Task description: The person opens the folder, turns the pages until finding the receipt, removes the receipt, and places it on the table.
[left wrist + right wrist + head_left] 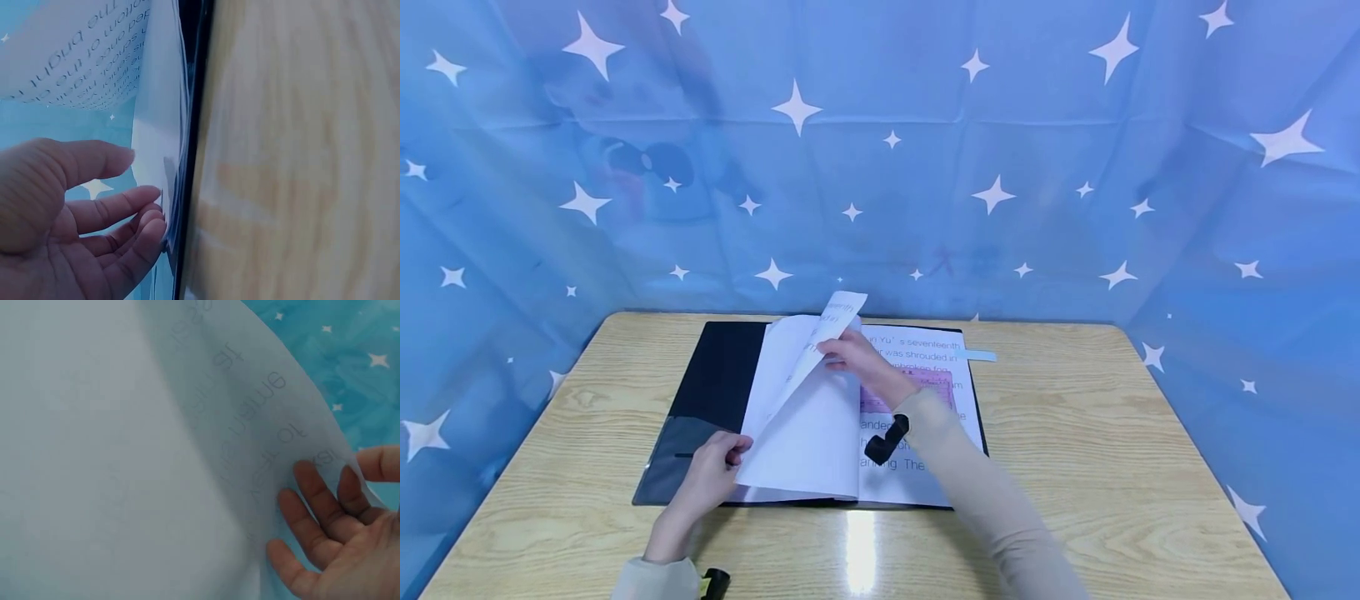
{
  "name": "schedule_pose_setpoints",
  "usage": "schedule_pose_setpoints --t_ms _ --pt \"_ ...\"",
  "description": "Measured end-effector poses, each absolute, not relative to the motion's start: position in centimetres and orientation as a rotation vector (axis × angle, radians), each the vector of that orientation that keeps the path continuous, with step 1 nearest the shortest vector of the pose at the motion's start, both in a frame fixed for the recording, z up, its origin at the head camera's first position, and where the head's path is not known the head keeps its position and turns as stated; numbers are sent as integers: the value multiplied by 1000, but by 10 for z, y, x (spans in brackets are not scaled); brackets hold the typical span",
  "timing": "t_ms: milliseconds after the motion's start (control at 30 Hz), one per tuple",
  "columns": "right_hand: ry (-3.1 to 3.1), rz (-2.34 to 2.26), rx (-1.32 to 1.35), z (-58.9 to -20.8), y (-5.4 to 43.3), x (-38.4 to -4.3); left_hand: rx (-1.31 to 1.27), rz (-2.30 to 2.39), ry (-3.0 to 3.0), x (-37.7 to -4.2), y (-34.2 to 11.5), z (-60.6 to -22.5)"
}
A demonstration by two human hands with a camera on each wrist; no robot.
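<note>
A black folder (718,367) lies spread on the table, with large-print white pages in it. My right hand (867,360) pinches the edge of one lifted page (831,321) between thumb and index finger. In the right wrist view that page (250,425) curves up, its print showing through reversed, while the other fingers of the right hand (331,531) rest against it. My left hand (718,467) is at the lower left edge of the pages. Its fingertips touch the page edges (172,206) in the left wrist view, with the thumb held apart.
A pink printed slip (936,387) lies on the right-hand page (917,483), partly hidden by the right forearm. From the folder's right side a light blue tab (977,355) sticks out. The wooden table (1112,450) backs onto a blue curtain (880,175) with white stars.
</note>
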State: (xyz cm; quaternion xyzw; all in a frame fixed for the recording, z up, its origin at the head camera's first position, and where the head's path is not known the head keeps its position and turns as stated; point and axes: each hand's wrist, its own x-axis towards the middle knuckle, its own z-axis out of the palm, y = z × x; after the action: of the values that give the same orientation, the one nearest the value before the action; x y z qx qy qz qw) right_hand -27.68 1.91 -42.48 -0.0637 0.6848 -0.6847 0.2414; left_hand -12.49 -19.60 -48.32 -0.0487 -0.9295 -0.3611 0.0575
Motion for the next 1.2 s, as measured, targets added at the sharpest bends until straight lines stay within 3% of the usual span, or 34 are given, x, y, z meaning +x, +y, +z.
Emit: schedule_pose_setpoints --t_ms 767,1200 --pt "1913 -1797 -112 -443 4 -272 -88 -1322 -2628 -121 -193 -463" --pt "1893 -1808 -119 -443 3 -269 -171 -1061 -2526 -121 -182 -459"
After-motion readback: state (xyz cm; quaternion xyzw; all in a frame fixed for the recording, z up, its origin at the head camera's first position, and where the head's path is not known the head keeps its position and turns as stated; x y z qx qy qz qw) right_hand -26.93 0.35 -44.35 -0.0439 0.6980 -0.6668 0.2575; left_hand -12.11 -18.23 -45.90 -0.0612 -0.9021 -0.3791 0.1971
